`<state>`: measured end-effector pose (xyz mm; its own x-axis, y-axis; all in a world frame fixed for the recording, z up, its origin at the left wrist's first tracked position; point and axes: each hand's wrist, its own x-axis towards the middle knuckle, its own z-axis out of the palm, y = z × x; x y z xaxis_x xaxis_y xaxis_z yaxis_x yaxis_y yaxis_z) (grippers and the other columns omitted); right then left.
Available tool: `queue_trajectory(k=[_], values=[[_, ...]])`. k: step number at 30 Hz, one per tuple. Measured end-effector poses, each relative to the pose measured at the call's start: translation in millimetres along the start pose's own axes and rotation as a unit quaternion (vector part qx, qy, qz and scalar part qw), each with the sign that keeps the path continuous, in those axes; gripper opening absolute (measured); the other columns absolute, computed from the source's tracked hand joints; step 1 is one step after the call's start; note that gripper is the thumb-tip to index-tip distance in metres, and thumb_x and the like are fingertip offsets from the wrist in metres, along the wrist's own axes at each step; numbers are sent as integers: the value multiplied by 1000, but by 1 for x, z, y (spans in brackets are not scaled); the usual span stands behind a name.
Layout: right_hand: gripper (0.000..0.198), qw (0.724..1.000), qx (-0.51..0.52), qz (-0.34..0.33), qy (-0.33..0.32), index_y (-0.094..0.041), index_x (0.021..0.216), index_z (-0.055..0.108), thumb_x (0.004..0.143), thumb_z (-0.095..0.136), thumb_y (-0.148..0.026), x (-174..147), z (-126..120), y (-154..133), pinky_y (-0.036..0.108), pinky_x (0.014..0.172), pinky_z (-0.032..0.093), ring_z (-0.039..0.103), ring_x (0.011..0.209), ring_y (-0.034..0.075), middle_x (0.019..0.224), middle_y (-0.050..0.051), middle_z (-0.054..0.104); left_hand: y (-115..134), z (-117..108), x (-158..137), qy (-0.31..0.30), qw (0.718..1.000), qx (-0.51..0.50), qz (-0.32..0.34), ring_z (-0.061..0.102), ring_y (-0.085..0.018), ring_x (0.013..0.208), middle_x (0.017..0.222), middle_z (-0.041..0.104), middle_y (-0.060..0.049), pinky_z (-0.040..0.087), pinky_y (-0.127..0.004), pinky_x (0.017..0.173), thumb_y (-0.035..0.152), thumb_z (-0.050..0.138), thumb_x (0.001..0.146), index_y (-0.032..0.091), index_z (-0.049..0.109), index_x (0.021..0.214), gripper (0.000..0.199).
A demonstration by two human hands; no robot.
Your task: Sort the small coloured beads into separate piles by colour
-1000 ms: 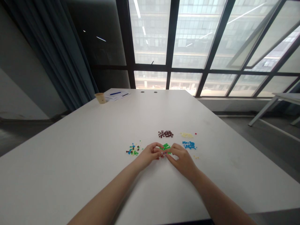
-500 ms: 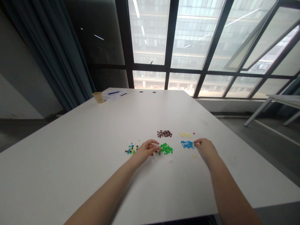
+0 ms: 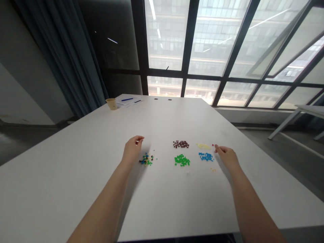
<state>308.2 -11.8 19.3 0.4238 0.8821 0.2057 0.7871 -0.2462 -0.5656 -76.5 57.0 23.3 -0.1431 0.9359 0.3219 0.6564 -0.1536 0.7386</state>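
Observation:
My left hand (image 3: 132, 148) is over the table, up and left of a small mixed pile (image 3: 146, 159) of blue, green, yellow and dark brown pieces. Its fingers are curled together, and anything between them is too small to see. On the right, my right hand (image 3: 227, 156) has thumb and fingers pinched beside a tiny red piece (image 3: 213, 145); whether they hold something is unclear. Left of that hand are blue pieces (image 3: 206, 156) and pale yellow pieces (image 3: 203, 146). Green pieces (image 3: 182, 160) and dark brown pieces (image 3: 181, 144) form separate groups between my hands.
A few pale orange pieces (image 3: 213, 169) lie in front of the blue group. Toward the far left of the white table (image 3: 167, 202) stand a tan cup (image 3: 111, 104) and papers with a blue pen (image 3: 127, 99). Windows rise beyond the far edge.
My left hand has moved left from beside the green pieces to past the mixed pile. My right hand has shifted slightly up and away from the blue pieces, near the red one.

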Motion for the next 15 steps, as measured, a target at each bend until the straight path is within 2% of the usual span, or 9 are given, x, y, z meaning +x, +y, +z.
queue_trajectory(k=[2,4,7,9,15], values=[[49,1000,0,-11,-13,-16,53,60,74,36,-52,-2,0,-3,24,46,28,45,44,14,41,1,51,-9,7,-2,-82,992,96,16,56,-19,75,86,62,-10,41,-32,73,18,46,71,15,65,81,22],[49,999,0,-24,-26,-16,50,58,74,36,-53,-3,0,-4,24,45,27,44,43,13,42,1,51,-12,20,-8,-148,978,132,65,55,-20,79,86,61,-10,41,-32,75,13,44,71,15,66,84,26],[47,998,-2,-36,-42,-16,52,59,74,37,-52,-4,2,-6,23,46,28,46,45,14,44,1,52,-11,38,-17,-160,969,136,131,51,-20,88,91,60,-9,39,-31,79,10,40,73,17,66,90,31],[46,998,-3,-41,-50,-17,52,59,74,37,-50,-4,2,-6,23,47,29,48,48,14,45,1,53,-10,45,-19,-164,966,137,147,50,-20,86,88,60,-8,38,-32,79,8,40,71,17,67,85,31],[44,997,-1,-51,-63,-17,52,57,73,37,-49,-7,4,-12,22,49,32,51,52,15,49,1,55,-12,48,-15,-128,982,62,125,49,-22,78,73,59,-8,37,-33,78,11,48,66,17,66,63,19]])
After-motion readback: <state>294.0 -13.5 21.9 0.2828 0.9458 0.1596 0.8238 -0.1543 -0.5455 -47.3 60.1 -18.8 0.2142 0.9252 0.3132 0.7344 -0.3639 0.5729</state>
